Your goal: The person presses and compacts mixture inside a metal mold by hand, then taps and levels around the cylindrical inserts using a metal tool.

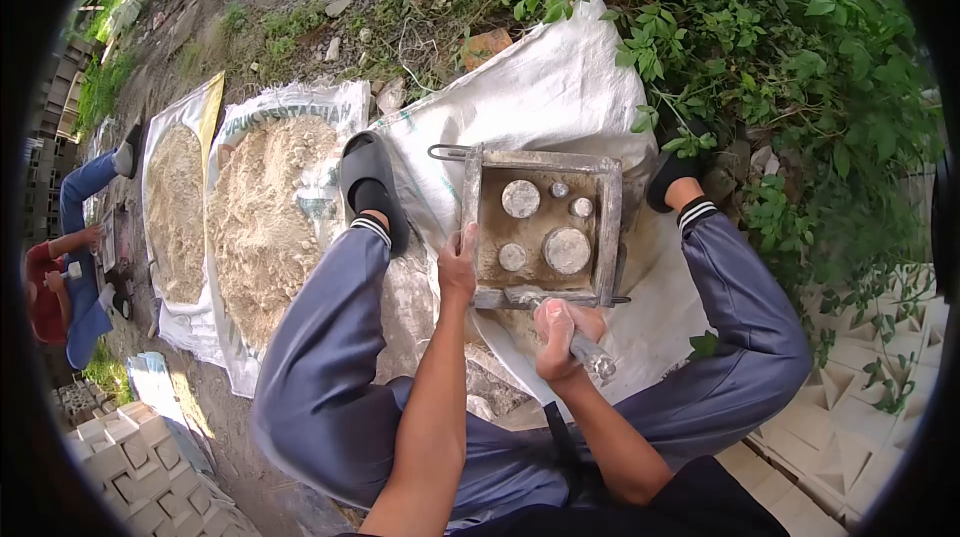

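A square wooden frame (609, 227) lies on a white sack between the person's legs. Inside it stand several round grey discs of different sizes, the largest disc (567, 250) at the lower right, over a sandy bottom. My left hand (458, 262) grips the frame's left side near its lower corner. My right hand (568, 337) is closed around a grey, rough-ended tool (592, 355) at the frame's near edge. The tool's far end is partly hidden by the hand. Metal loops stick out at the frame's corners.
Sacks with pale powder (265, 207) lie to the left. Another person (72, 277) sits at the far left. Green plants (740, 67) grow at the right, above patterned pale blocks (860, 437). More blocks (150, 467) stand at the lower left.
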Tool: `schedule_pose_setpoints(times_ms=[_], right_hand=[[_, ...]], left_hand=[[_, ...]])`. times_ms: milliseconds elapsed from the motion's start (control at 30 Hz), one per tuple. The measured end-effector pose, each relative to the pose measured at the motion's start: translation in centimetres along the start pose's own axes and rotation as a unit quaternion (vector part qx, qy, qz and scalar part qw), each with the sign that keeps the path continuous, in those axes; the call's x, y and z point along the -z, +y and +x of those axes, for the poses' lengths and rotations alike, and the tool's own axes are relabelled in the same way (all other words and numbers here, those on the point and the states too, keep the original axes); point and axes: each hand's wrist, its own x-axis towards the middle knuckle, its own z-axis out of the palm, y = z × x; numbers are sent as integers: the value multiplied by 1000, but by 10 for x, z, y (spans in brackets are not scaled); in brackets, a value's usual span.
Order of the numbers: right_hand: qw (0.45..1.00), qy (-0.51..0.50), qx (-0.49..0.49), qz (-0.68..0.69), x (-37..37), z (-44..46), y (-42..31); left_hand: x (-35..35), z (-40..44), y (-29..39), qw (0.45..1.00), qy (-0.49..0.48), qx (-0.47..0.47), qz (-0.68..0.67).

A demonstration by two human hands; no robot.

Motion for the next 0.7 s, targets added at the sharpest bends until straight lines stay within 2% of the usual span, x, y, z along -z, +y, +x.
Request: schedule_pose_setpoints(times_ms=[67, 100, 167, 200, 333, 433, 500, 567, 700], right_hand=[[997, -11, 57, -42, -3, -4, 31], [997, -10, 66, -42, -5, 3, 24], [999, -31, 0, -34, -11, 9, -3], [999, -6, 29, -24, -12, 6, -13], [1000, -1, 31, 1, -21, 1, 3], [999, -15, -35, 11, -27, 12, 0], [999, -3, 44, -32, -19, 2, -20], [998, -24, 47, -41, -17, -10, 8], [996, -76, 19, -40, -9, -1, 3]], left_hand=[[-5, -1, 4, 1000, -13, -2, -5], [-8, 2, 5, 1000, -13, -9, -21], [-4, 1, -1, 999, -14, -10, -42], [-2, 2, 0, 1000, -20, -3, -17], [0, -2, 4, 1000, -23, -1, -16], [-1, -4, 11, 1000, -10, -12, -20], [-3, 6, 0, 999, -12, -16, -32], [-2, -2, 2, 1000, -11, -4, -17], [-3, 0, 3, 999, -21, -8, -32]])
